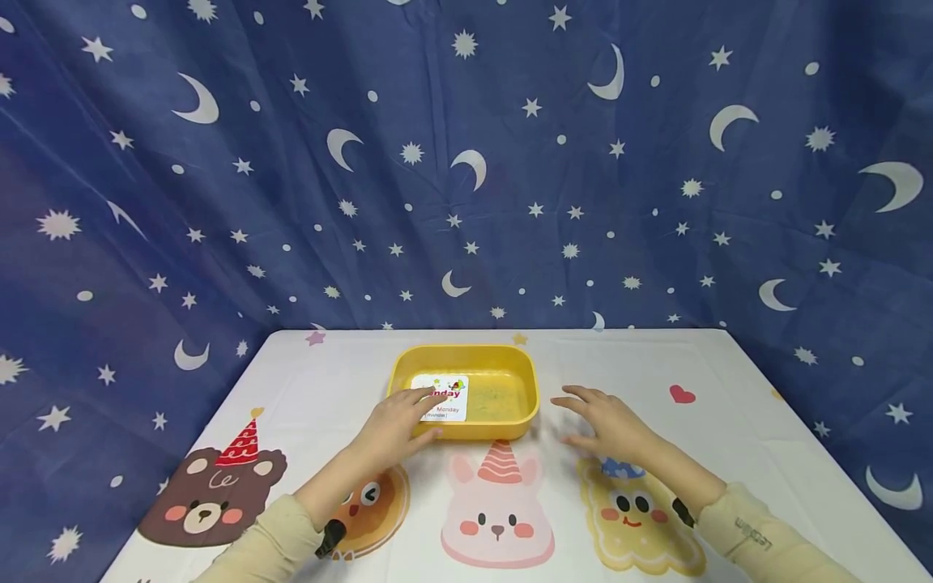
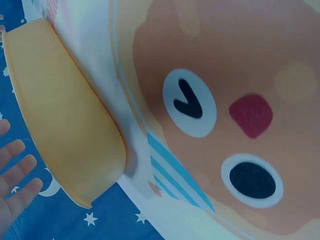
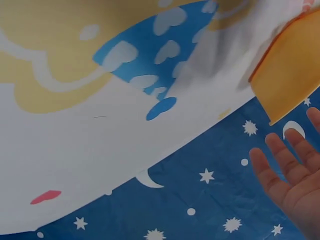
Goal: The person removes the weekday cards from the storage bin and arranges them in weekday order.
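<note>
A yellow rectangular tray [image 1: 496, 431] stands near the far side of the table. Inside its left half lies a white card [image 1: 453, 399] printed with "Monday" in pink letters and a small colourful picture. My left hand [image 1: 391, 425] is at the tray's left front corner, fingers spread and relaxed, covering part of the card from the head view; whether it touches the rim I cannot tell. To the right of the tray, my right hand [image 1: 611, 421] hovers apart from it with loosely extended fingers, holding nothing. Both wrist views show the tray's outer wall [image 2: 70, 105] beside outstretched fingers.
A white tablecloth [image 1: 335, 364] with printed cartoon animals and food covers the table. Behind and at both sides hangs a dark blue cloth [image 1: 437, 121] patterned with moons and stars. The table's far edge runs just beyond the tray.
</note>
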Motion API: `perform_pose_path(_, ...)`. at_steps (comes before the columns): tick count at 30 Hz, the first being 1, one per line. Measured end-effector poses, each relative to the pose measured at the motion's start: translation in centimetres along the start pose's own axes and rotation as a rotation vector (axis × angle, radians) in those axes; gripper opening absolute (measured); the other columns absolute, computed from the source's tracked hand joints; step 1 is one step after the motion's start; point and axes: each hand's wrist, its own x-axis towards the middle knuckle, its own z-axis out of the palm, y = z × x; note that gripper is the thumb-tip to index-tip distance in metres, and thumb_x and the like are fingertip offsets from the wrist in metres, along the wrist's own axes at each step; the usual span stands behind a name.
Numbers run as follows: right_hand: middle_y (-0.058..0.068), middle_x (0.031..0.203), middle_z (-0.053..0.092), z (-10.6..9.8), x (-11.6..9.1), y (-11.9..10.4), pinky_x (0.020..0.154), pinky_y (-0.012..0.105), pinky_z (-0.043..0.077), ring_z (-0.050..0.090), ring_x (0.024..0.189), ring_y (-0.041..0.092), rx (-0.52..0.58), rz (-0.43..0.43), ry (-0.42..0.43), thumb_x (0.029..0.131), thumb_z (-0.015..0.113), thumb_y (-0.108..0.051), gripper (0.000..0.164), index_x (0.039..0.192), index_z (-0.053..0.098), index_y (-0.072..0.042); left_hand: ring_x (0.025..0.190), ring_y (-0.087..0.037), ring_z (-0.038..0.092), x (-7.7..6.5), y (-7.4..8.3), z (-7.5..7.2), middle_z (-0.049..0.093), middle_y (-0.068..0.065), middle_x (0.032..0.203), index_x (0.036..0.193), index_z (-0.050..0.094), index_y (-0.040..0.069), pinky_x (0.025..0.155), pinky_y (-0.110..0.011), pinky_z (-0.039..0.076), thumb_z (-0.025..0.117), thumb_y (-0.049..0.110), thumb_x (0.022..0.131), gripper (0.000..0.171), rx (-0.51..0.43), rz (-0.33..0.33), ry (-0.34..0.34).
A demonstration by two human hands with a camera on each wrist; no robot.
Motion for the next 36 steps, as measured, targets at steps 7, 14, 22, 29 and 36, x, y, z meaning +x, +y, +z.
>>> perform_pose_path(7, 0.012, 0.113, 0.066, -0.4, 1.1, -0.7, 0.090, 0.046, 0.052, 0.062, 0.105, 0.030, 0.103, 0.022, 0.011, 0.084, 0.070, -0.018, 0.033, 0.113, 0.064, -0.005, 0.102, -0.023, 0.065, -0.2, -0.1, -0.1, 0.070, -0.005, 0.108, 0.104, 0.069, 0.013, 0.083, -0.040, 0.055, 0.070, 0.028, 0.084, 0.026, -0.015, -0.048, 0.102)
perform_pose_path(14, 0.012, 0.105, 0.069, -1.3, 3.3, -1.8, 0.078, 0.040, 0.056, 0.064, 0.088, 0.026, 0.321, 0.130, 0.037, 0.087, 0.065, -0.010, 0.022, 0.107, 0.066, -0.001, 0.091, -0.024, 0.067, -0.5, -1.2, -0.9, 0.071, -0.004, 0.101, 0.099, 0.071, 0.013, 0.076, -0.041, 0.056, 0.071, 0.020, 0.084, 0.017, -0.091, -0.204, 0.172)
perform_pose_path(22, 0.011, 0.095, 0.068, -2.9, 6.5, -3.6, 0.071, 0.028, 0.055, 0.062, 0.080, 0.019, 0.411, 0.216, 0.002, 0.088, 0.064, -0.009, 0.018, 0.104, 0.066, -0.001, 0.089, -0.031, 0.068, -1.1, -3.1, -2.0, 0.073, -0.010, 0.096, 0.096, 0.073, 0.007, 0.074, -0.046, 0.055, 0.070, 0.019, 0.084, 0.017, -0.106, -0.309, 0.203)
perform_pose_path(29, 0.012, 0.089, 0.067, -3.4, 9.0, -4.7, 0.066, 0.025, 0.053, 0.061, 0.075, 0.018, 0.439, 0.202, -0.061, 0.088, 0.063, -0.007, 0.016, 0.100, 0.067, 0.001, 0.085, -0.031, 0.068, -0.6, -5.3, -1.7, 0.073, -0.015, 0.092, 0.095, 0.073, 0.004, 0.075, -0.046, 0.055, 0.067, 0.019, 0.087, 0.018, -0.313, -0.517, 0.272)
perform_pose_path(36, 0.013, 0.078, 0.065, -2.9, 11.8, -5.0, 0.056, 0.023, 0.054, 0.061, 0.062, 0.018, 0.533, 0.252, -0.154, 0.089, 0.062, -0.007, 0.019, 0.103, 0.064, 0.005, 0.086, -0.035, 0.068, 0.5, -6.3, -0.9, 0.069, -0.022, 0.101, 0.108, 0.066, -0.003, 0.068, -0.036, 0.057, 0.064, 0.013, 0.088, 0.025, -0.571, -0.713, 0.248)
